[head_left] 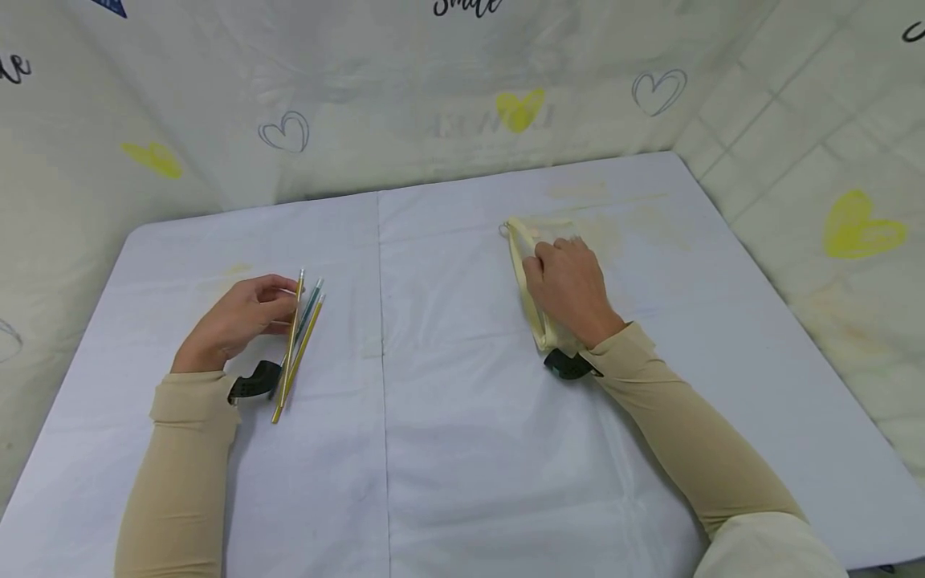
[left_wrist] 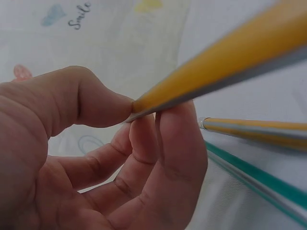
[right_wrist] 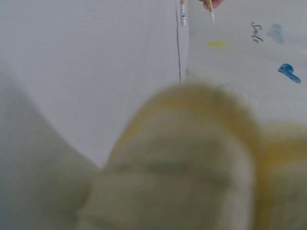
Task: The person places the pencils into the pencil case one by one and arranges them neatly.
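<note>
Thumb and fingertips of my left hand [head_left: 249, 317] pinch a yellow-and-silver striped pencil [left_wrist: 216, 62], its body raised toward the left wrist camera. Just right of it on the table lie a teal striped pencil [head_left: 312, 301] and another yellow striped pencil [head_left: 307, 341], close together. Over on the right side, my right hand [head_left: 571, 285] grips a pale yellow-edged pouch [head_left: 522, 273] with a small ring at its far corner. The hand covers much of the pouch, and whether anything is inside cannot be seen. In the right wrist view the pouch [right_wrist: 182, 148] is a large blur.
A white cloth with a fold line covers the table [head_left: 448, 449]. Behind it and along the right hang pale printed curtains [head_left: 361, 96] with hearts and lettering. Black wrist cameras [head_left: 256, 380] sit under both cuffs.
</note>
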`<action>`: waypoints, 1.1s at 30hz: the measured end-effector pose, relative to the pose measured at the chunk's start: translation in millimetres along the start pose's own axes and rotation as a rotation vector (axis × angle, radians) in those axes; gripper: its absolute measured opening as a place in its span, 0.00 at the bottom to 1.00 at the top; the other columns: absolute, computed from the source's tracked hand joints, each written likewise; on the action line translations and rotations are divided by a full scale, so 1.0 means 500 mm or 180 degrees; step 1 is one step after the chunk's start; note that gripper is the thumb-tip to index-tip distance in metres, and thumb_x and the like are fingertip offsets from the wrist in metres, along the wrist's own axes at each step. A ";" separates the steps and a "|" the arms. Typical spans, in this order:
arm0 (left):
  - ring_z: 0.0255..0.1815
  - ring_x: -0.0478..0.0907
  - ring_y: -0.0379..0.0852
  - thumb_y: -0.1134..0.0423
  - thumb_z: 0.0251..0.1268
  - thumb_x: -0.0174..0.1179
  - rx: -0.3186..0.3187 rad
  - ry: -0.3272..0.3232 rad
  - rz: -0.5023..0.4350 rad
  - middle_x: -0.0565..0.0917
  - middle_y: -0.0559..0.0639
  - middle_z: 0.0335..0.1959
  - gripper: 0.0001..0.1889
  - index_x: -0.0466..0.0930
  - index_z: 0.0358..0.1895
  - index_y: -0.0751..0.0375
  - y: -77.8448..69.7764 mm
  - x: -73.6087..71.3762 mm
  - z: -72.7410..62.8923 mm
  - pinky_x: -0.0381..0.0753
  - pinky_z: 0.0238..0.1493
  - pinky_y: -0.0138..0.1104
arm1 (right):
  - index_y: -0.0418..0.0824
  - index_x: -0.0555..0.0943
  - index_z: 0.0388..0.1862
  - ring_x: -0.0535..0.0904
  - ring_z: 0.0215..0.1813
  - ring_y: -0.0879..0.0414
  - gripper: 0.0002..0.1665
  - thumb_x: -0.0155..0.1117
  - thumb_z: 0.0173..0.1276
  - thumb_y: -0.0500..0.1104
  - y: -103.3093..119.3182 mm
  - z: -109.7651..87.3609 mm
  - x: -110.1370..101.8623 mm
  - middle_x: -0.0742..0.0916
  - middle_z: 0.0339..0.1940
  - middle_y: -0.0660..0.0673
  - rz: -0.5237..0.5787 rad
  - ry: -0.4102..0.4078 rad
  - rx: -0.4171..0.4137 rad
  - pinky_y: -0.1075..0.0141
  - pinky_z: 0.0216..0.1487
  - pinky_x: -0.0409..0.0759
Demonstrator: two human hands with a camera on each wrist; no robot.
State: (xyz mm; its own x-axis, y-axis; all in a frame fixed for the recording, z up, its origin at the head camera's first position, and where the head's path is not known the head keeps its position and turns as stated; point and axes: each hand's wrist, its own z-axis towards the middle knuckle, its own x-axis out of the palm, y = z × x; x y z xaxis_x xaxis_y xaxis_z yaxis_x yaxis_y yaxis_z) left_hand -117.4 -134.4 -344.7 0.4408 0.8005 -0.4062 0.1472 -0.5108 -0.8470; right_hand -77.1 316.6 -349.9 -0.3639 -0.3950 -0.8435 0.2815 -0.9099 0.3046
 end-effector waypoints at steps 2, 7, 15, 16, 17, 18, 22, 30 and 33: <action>0.39 0.84 0.36 0.66 0.76 0.52 0.0039 0.0006 -0.0037 0.83 0.41 0.37 0.21 0.66 0.66 0.73 -0.001 0.002 0.001 0.90 0.46 0.30 | 0.45 0.54 0.12 0.48 0.24 0.53 0.26 0.43 0.73 0.35 -0.001 -0.001 -0.002 0.56 0.15 0.50 -0.0007 -0.0002 -0.0004 0.63 0.33 0.50; 0.39 0.85 0.36 0.65 0.77 0.54 0.0103 0.0028 -0.0047 0.83 0.43 0.40 0.22 0.65 0.66 0.73 -0.006 0.009 0.002 0.90 0.46 0.30 | 0.46 0.54 0.12 0.47 0.25 0.53 0.26 0.43 0.72 0.35 -0.003 -0.002 -0.008 0.55 0.15 0.50 0.0006 -0.0016 -0.0004 0.63 0.33 0.49; 0.40 0.84 0.36 0.65 0.78 0.55 0.0221 0.0110 -0.0199 0.84 0.39 0.40 0.19 0.66 0.64 0.73 -0.025 0.027 -0.004 0.89 0.46 0.30 | 0.45 0.54 0.12 0.48 0.24 0.53 0.26 0.45 0.71 0.34 -0.002 0.001 -0.011 0.55 0.15 0.50 0.0027 -0.0109 -0.0112 0.63 0.33 0.51; 0.40 0.84 0.36 0.65 0.78 0.55 0.0219 0.0116 -0.0229 0.85 0.38 0.40 0.20 0.65 0.64 0.73 -0.028 0.030 -0.005 0.89 0.46 0.30 | 0.45 0.54 0.12 0.48 0.23 0.53 0.26 0.45 0.71 0.34 -0.002 0.001 -0.011 0.56 0.14 0.50 0.0031 -0.0112 -0.0099 0.63 0.32 0.51; 0.40 0.84 0.35 0.64 0.78 0.56 0.0214 0.0116 -0.0260 0.86 0.39 0.40 0.20 0.65 0.64 0.72 -0.030 0.034 -0.005 0.89 0.46 0.30 | 0.45 0.54 0.12 0.48 0.23 0.53 0.26 0.45 0.71 0.34 -0.002 0.001 -0.011 0.56 0.14 0.50 0.0041 -0.0109 -0.0086 0.63 0.32 0.51; 0.40 0.84 0.35 0.64 0.78 0.56 0.0196 0.0114 -0.0292 0.86 0.39 0.40 0.21 0.65 0.65 0.72 -0.032 0.038 -0.005 0.89 0.47 0.30 | 0.45 0.55 0.12 0.49 0.23 0.53 0.27 0.46 0.71 0.34 -0.002 0.000 -0.011 0.56 0.14 0.50 0.0051 -0.0095 -0.0071 0.63 0.32 0.51; 0.42 0.86 0.36 0.63 0.78 0.55 0.0157 0.0085 -0.0405 0.86 0.41 0.43 0.22 0.64 0.66 0.71 -0.040 0.054 -0.007 0.89 0.48 0.30 | 0.45 0.55 0.12 0.49 0.23 0.54 0.27 0.45 0.72 0.35 -0.002 -0.002 -0.008 0.57 0.14 0.50 0.0080 -0.0018 -0.0035 0.63 0.33 0.51; 0.42 0.86 0.38 0.63 0.78 0.54 0.0249 0.0063 -0.0512 0.85 0.47 0.47 0.23 0.63 0.66 0.73 -0.062 0.091 0.015 0.91 0.49 0.32 | 0.46 0.54 0.12 0.48 0.24 0.54 0.27 0.45 0.73 0.35 -0.007 -0.004 -0.012 0.56 0.14 0.50 0.0002 -0.0046 -0.0065 0.63 0.32 0.52; 0.42 0.85 0.38 0.64 0.79 0.52 0.0276 0.0084 -0.0482 0.83 0.49 0.48 0.22 0.62 0.66 0.74 -0.072 0.106 0.019 0.91 0.50 0.34 | 0.46 0.54 0.12 0.48 0.24 0.54 0.27 0.45 0.73 0.35 -0.009 -0.003 -0.014 0.56 0.14 0.50 0.0016 -0.0021 -0.0036 0.63 0.31 0.52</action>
State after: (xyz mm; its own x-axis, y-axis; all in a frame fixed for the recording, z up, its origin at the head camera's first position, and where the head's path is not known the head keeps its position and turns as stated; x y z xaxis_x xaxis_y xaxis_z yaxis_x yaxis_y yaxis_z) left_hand -107.7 -70.5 -338.9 0.4428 0.8571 -0.2634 0.1372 -0.3551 -0.9247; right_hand -74.2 323.7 -346.0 -0.3682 -0.4004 -0.8391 0.2932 -0.9065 0.3038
